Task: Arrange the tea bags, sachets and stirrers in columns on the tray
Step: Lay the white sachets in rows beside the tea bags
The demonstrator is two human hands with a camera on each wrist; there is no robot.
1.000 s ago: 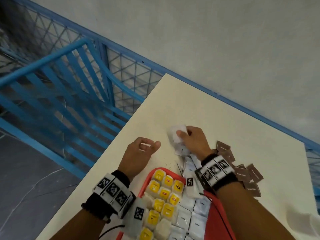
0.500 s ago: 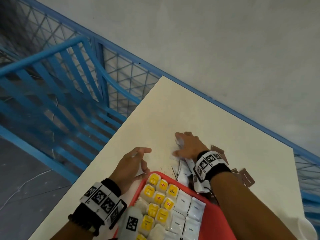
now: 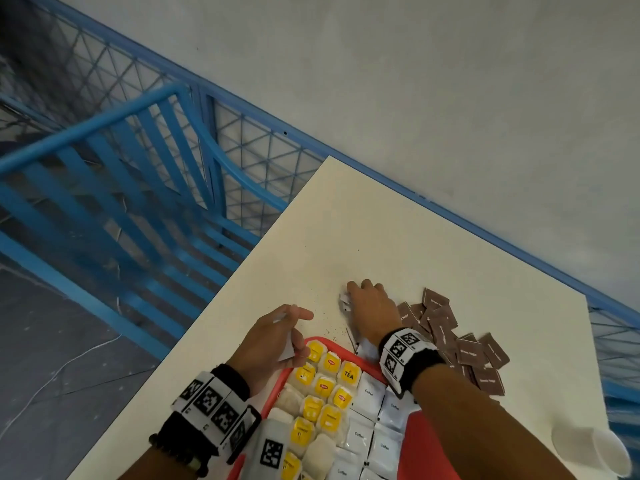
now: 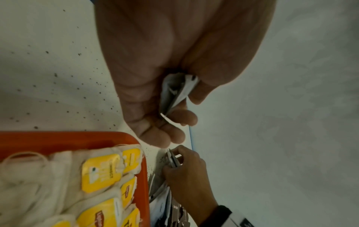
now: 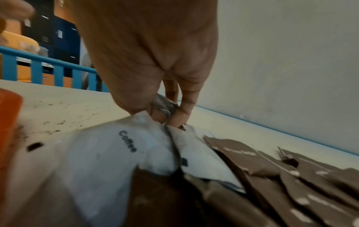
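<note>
Seen overhead, the right hand (image 3: 372, 308) is gathering white sachets (image 3: 344, 301) beyond the red tray (image 3: 420, 441); at the wrists, the left hand (image 4: 170, 86) is pinching a folded sachet (image 4: 175, 92), best squared before placing

Red tray (image 3: 420, 441) — yellow tea bags (image 3: 329, 393) — brown sachets (image 3: 446, 336).
</note>
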